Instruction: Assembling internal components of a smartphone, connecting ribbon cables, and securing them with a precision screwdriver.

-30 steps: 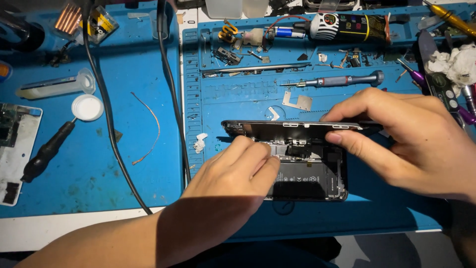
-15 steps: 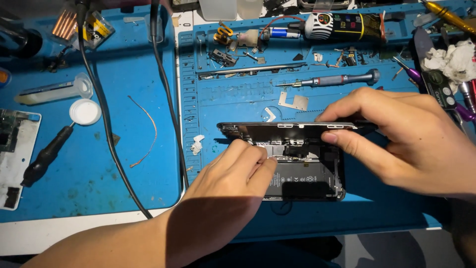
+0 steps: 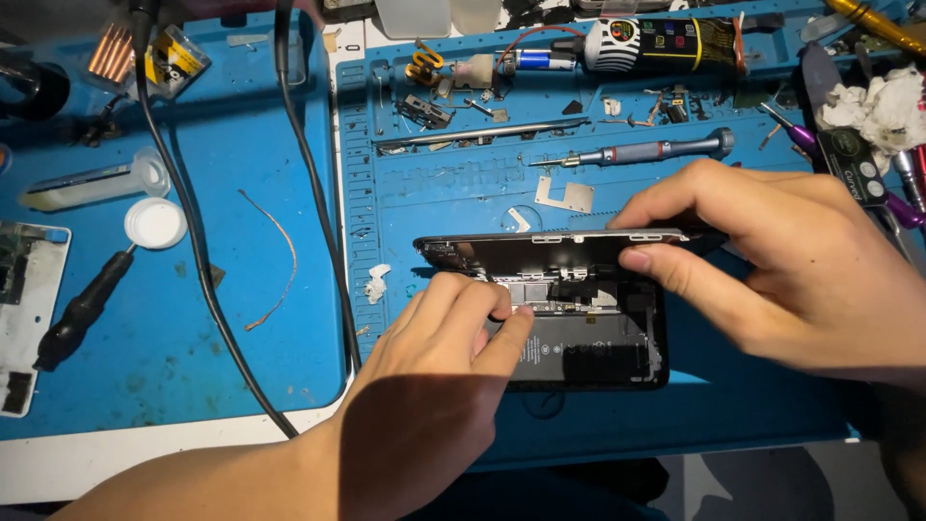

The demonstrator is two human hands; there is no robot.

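**Opened phone worked on with both hands**

An opened black phone body [image 3: 588,338] is laid on the blue work mat [image 3: 463,183], just below the centre of the view. Its screen panel [image 3: 550,246] is lifted along the 12 o'clock edge of the body and is pinched at its 3 o'clock end by the right hand [image 3: 781,280], thumb beneath and fingers on top, so that grip is clenched on the panel. The left hand [image 3: 434,386] is brought in from 7 o'clock; its fingertips [image 3: 497,307] are pressed onto the metal shields inside the body, and nothing is grasped by it, the grip being released.

At 12 o'clock from the phone, a grey screwdriver [image 3: 637,152] is laid across the mat, with a small metal plate [image 3: 564,195] just beside it. At 9 o'clock, well apart, a black cable [image 3: 309,193] is run over the tabletop, and a white round cap [image 3: 154,223] is set near a black-handled tool [image 3: 82,309].
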